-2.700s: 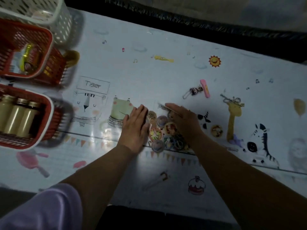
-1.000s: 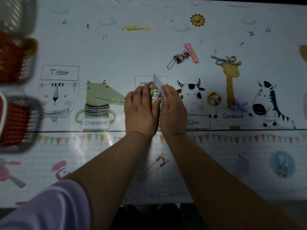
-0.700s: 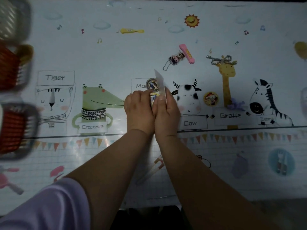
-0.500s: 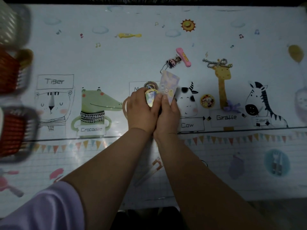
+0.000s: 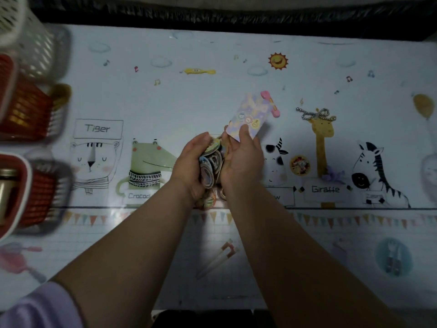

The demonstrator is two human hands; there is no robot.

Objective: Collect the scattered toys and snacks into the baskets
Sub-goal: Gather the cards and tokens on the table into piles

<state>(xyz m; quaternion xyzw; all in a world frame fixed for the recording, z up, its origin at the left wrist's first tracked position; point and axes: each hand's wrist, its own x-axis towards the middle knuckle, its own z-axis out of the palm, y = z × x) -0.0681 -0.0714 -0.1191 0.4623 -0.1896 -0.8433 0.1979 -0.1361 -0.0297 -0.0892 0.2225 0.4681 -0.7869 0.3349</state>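
A heap of round badges (image 5: 212, 162) is cupped above the mat between the left hand (image 5: 191, 162) and right hand (image 5: 243, 159), fingers curled inward around it, evidently to prevent spillage. A patterned card (image 5: 249, 116) is pinched under the right thumb. The red baskets (image 5: 45, 192) stand well left; one stray badge (image 5: 299, 165) lies uncollected, right.

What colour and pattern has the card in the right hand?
The card shows pastel purple and cream checks with small round faces; the head view shows it.

lilac sleeve (image 5: 40, 306) on L arm, forearms bare
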